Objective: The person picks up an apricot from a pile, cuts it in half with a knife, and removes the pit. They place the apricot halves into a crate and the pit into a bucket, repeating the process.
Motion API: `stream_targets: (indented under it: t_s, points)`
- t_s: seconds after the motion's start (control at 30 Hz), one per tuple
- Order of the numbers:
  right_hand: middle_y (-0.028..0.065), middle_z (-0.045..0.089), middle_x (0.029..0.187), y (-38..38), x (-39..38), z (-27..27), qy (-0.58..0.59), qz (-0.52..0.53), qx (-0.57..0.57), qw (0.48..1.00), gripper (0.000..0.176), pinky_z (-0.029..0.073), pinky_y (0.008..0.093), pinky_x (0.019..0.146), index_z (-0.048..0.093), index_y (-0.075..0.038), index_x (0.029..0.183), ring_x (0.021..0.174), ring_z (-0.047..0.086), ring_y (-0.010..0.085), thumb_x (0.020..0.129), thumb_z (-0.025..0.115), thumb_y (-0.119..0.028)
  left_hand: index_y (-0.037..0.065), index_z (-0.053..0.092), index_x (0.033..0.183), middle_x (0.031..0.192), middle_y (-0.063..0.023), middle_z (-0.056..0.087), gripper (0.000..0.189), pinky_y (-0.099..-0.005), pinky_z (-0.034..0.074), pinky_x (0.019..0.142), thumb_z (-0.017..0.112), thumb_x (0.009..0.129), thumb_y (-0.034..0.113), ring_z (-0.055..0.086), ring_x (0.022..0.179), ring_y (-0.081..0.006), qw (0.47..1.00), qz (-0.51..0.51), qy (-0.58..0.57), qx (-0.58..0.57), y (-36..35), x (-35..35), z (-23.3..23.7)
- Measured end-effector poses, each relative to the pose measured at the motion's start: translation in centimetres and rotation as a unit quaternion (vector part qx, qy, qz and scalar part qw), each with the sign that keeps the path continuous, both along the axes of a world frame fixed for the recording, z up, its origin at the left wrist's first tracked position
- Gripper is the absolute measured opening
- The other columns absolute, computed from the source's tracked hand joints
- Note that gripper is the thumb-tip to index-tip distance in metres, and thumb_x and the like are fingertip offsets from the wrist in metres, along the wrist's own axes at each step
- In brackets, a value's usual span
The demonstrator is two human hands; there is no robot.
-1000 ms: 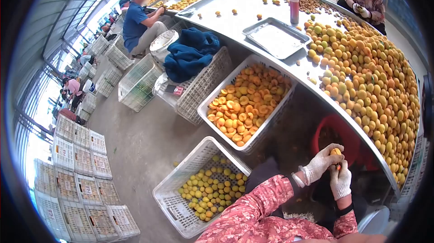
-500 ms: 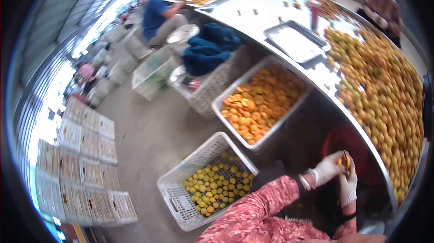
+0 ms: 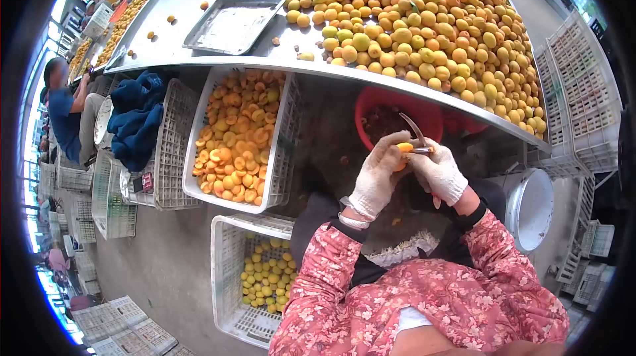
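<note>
The left hand (image 3: 372, 180), in a pale knitted glove, holds an orange fruit (image 3: 404, 148) with its fingers closed around it, in front of the person's body. The right hand (image 3: 442, 176), gloved too, is closed on a metal tool (image 3: 421, 150) with a curved piece rising above the knuckles and a reddish end below the palm. The tool's metal is right at the fruit, so the moment looks like one of working the tool against it; whether it has gone into the flesh cannot be told. With metal so close to the left fingers, the hold seems to call for a steady grip and small wrist movements.

Just beyond the hands, a red basin (image 3: 432, 117) sits below the edge of the counter (image 3: 165, 0), which bears a large heap of whole fruit (image 3: 434, 38). To the left, one crate (image 3: 228, 205) holds cut halves, and a lower crate (image 3: 221, 276) holds greenish-yellow fruit. A small red-marked item (image 3: 147, 182) lies farther left, its print too small to read.
</note>
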State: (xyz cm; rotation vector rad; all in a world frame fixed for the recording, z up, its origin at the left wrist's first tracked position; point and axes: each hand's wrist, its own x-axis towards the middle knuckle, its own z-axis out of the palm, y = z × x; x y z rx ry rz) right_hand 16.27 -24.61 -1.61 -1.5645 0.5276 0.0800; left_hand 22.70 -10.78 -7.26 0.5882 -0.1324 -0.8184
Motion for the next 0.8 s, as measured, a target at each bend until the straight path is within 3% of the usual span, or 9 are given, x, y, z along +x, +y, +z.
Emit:
stream_targets:
  t_s: [0.1,0.2,0.23,0.3,0.37,0.43,0.5,0.63,0.8]
  points:
    - [-0.0011,0.059,0.070,0.0,-0.2,-0.3,-0.048,-0.041,-0.112,0.992,0.013,0.038,0.0191,0.047,0.062,-0.004,0.103,0.054,0.050,0.0032,0.092,0.062,-0.010,0.006,0.054,0.127,0.117,-0.0110,0.063,0.037,-0.0367,0.054,0.091,0.048,0.102,0.033,0.062,0.109,-0.0218,0.998,0.001,-0.033,0.062,-0.2,-0.1,0.3]
    - [0.0004,0.059,0.071,-0.4,-0.2,1.3,-0.092,-0.123,0.002,0.988,0.015,0.037,0.0191,0.042,0.060,-0.003,0.107,0.046,0.048,0.0043,0.093,0.058,-0.007,0.008,0.053,0.128,0.102,-0.0091,0.066,0.036,-0.0301,0.057,0.074,0.051,0.101,0.032,0.068,0.087,-0.0192,0.996,-0.013,0.036,0.078,0.1,-0.2,-0.3]
    - [0.0008,0.058,0.071,-0.4,0.2,1.6,-0.145,-0.144,0.024,0.979,0.015,0.036,0.0193,0.041,0.059,-0.003,0.108,0.044,0.047,0.0048,0.094,0.057,-0.006,0.008,0.053,0.128,0.102,-0.0091,0.066,0.036,-0.0301,0.057,0.074,0.051,0.101,0.032,0.068,0.087,-0.0192,0.996,-0.014,0.038,0.078,0.1,-0.3,0.1]
    - [0.0018,0.047,0.053,0.4,1.6,3.5,-0.206,-0.162,-0.010,0.965,0.018,0.033,0.0217,0.040,0.053,0.002,0.112,0.039,0.042,0.0091,0.097,0.048,-0.007,0.007,0.052,0.130,0.104,-0.0097,0.065,0.035,-0.0302,0.057,0.076,0.056,0.099,0.025,0.067,0.091,-0.0197,0.996,-0.019,0.047,0.076,0.1,-0.5,0.9]
    - [0.0014,0.053,0.069,-0.2,2.8,3.3,-0.282,-0.165,0.017,0.945,0.016,0.038,0.0213,0.043,0.055,0.000,0.112,0.046,0.047,0.0063,0.096,0.055,-0.005,0.007,0.052,0.130,0.105,-0.0095,0.065,0.036,-0.0299,0.057,0.076,0.059,0.096,0.019,0.067,0.092,-0.0196,0.997,-0.026,0.033,0.063,0.0,-0.5,0.9]
    - [0.0023,0.055,0.074,0.1,4.0,3.4,-0.348,-0.166,0.018,0.923,0.019,0.039,0.0213,0.044,0.054,-0.001,0.114,0.049,0.049,0.0068,0.096,0.056,-0.003,0.007,0.052,0.130,0.106,-0.0093,0.064,0.038,-0.0295,0.057,0.077,0.062,0.094,0.014,0.067,0.093,-0.0194,0.998,-0.033,0.018,0.047,-0.1,-0.6,0.7]
    - [0.0026,0.057,0.076,0.3,4.5,3.2,-0.347,-0.164,0.011,0.924,0.020,0.040,0.0207,0.045,0.054,-0.001,0.115,0.051,0.051,0.0064,0.095,0.056,-0.002,0.007,0.052,0.130,0.108,-0.0087,0.064,0.044,-0.0287,0.056,0.079,0.067,0.089,0.006,0.066,0.095,-0.0185,0.998,-0.049,-0.002,0.040,0.0,-0.6,0.6]
    - [0.0013,0.058,0.077,0.5,4.5,2.5,-0.351,-0.138,0.004,0.926,0.020,0.040,0.0200,0.045,0.054,-0.002,0.115,0.052,0.051,0.0045,0.095,0.056,-0.002,0.006,0.052,0.129,0.107,-0.0072,0.063,0.042,-0.0264,0.055,0.076,0.066,0.090,0.007,0.066,0.090,-0.0163,0.995,-0.055,-0.015,0.077,0.0,-0.8,1.3]
    - [-0.0007,0.061,0.085,1.1,3.8,1.5,-0.361,-0.142,-0.054,0.920,0.020,0.044,0.0175,0.060,0.060,-0.003,0.112,0.070,0.055,0.0015,0.092,0.060,0.000,0.006,0.054,0.126,0.101,-0.0055,0.065,0.038,-0.0246,0.053,0.071,0.067,0.090,0.008,0.065,0.084,-0.0138,0.994,-0.041,-0.033,0.098,-0.1,-1.4,0.8]
